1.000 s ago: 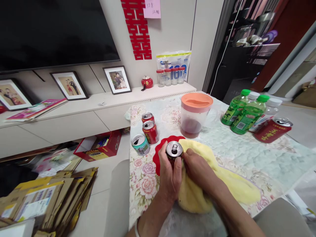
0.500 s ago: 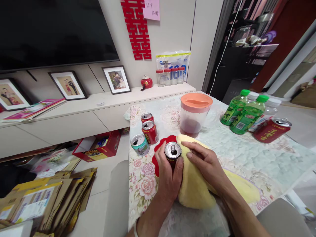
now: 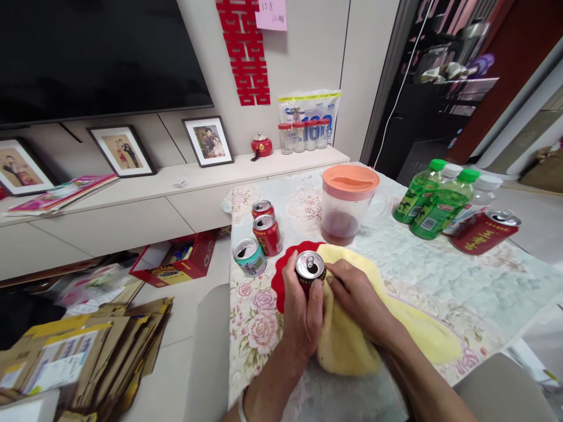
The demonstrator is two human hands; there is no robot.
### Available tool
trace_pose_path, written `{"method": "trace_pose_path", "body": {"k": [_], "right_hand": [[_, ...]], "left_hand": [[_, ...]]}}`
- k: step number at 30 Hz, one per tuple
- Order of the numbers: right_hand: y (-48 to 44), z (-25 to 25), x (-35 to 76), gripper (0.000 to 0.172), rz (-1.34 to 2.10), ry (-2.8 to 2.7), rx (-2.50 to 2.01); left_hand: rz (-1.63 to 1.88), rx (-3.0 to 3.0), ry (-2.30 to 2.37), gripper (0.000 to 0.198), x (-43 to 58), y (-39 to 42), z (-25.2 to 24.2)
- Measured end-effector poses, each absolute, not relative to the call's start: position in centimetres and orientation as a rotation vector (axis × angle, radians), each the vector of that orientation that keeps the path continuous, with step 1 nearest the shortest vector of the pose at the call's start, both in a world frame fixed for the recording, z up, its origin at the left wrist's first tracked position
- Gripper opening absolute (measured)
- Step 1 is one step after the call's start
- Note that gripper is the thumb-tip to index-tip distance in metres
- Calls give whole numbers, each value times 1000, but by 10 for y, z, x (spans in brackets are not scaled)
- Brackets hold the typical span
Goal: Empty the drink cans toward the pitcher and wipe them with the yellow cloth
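left fingers [image 3: 291, 282] clamped round red can [image 3: 310, 266], right fingers [image 3: 338, 282] together on yellow cloth [image 3: 347, 346]; pitcher [image 3: 349, 205] behind

Both forearms come in from the lower edge and draw together toward the middle. The left forearm [image 3: 268, 381] rises steeply with the wrist straight. The left hand [image 3: 303, 313] turns its back to the camera, fingers [image 3: 288, 280] curled upward, its grip closed all round. The right forearm [image 3: 417, 375] slants in from the lower right. The right hand [image 3: 358, 296] lies palm down, knuckles raised and fingers bent in tight, just beside the left hand.
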State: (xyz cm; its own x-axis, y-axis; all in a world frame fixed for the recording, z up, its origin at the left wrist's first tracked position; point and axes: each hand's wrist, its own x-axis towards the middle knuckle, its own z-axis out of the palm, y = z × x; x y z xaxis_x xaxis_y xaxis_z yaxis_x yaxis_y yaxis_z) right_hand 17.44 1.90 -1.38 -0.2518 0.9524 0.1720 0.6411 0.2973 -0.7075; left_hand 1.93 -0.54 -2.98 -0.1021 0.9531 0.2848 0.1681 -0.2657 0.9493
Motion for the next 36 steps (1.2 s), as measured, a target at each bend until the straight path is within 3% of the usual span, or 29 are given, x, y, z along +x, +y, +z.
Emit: {"method": "trace_pose_path", "body": {"k": [10, 18, 23, 30, 36], "right_hand": [[19, -24, 166, 21, 641, -2021, -1588], [13, -1, 179, 39, 842, -1635, -1342], [3, 12, 175, 47, 1175, -1294, -1140], [6, 8, 174, 38, 666, -1689, -1335], [15, -5, 178, 30, 653, -1863, -1388]], "left_hand": [[1502, 1567, 1342, 62, 20, -4, -34], [1495, 1562, 1392, 62, 21, -5, -31], [1458, 1450, 1311, 59, 21, -7, -31], [1459, 1449, 1277, 53, 21, -5, -29], [1445, 1473, 1290, 57, 20, -5, -29]]}}
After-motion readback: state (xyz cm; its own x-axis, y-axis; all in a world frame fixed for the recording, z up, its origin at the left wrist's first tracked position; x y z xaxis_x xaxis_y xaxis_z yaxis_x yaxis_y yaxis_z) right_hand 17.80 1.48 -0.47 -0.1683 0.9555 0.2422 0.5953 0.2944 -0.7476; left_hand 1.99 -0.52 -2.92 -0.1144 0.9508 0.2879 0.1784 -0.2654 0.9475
